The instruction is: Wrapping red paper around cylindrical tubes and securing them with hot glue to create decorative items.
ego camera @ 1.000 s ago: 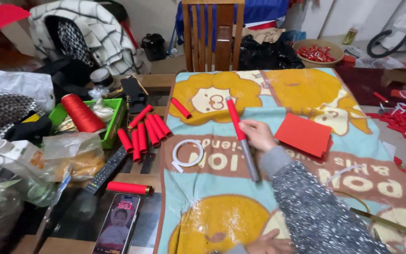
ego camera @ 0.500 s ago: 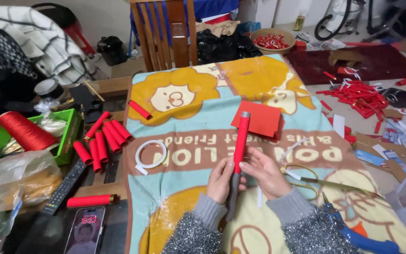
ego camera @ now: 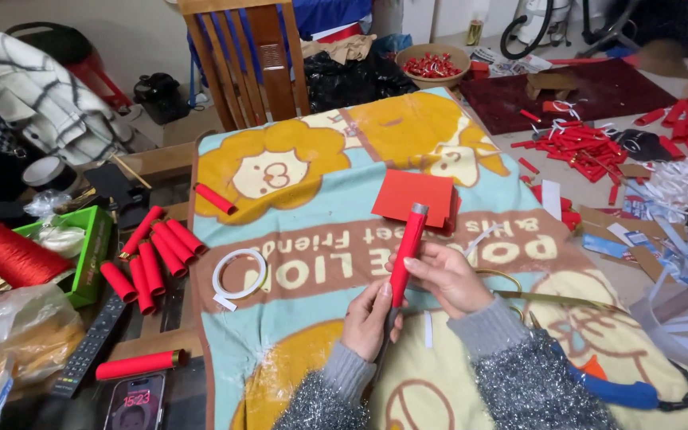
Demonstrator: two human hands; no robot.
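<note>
Both hands hold a long rod wrapped in red paper (ego camera: 407,250) over a cartoon-printed blanket (ego camera: 304,199). My left hand (ego camera: 369,317) grips its lower end, where a grey metal part sticks out. My right hand (ego camera: 445,275) pinches the red wrap near the middle. The rod's silver tip points away, toward a small stack of red paper sheets (ego camera: 413,197). A ring of white tape (ego camera: 240,272) lies to the left on the blanket.
Several finished red rolls (ego camera: 153,255) lie at the blanket's left edge, one more (ego camera: 137,365) near a phone (ego camera: 132,402) and remote (ego camera: 87,345). A green box (ego camera: 89,255) with a red thread spool (ego camera: 11,253) sits at left. A wooden chair (ego camera: 248,56) stands beyond.
The view has tilted down and closer. Both hands have drawn the red rod slightly toward me, with my right hand now higher on the wrap.
</note>
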